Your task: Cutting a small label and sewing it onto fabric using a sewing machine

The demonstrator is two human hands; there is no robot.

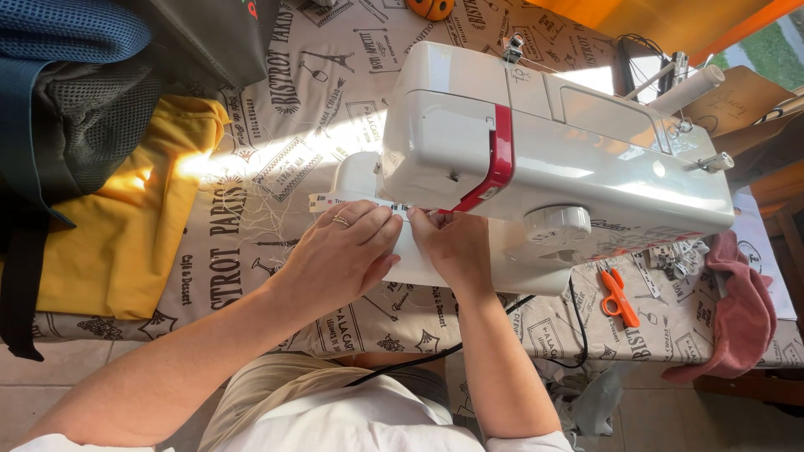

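At frame centre, the left hand (347, 251) and right hand (452, 243) pinched a white ribbon strip (352, 201) with clenched fingers (381, 226) under the white sewing machine (544, 159).

Orange snips (618, 296), yellow cloth (126, 226) (folded), a dusky-pink cloth (737, 318).

Sewing machine (569, 151) white, red stripe down front. Tablecloth (276, 125) beige, black printed lettering and drawings. Yellow fabric (126, 243) plain (sunlit patch). Snips (618, 298) orange. Cloth (741, 310) dusty pink. Backpack (75, 84) blue and grey mesh. Ring (341, 221) gold.
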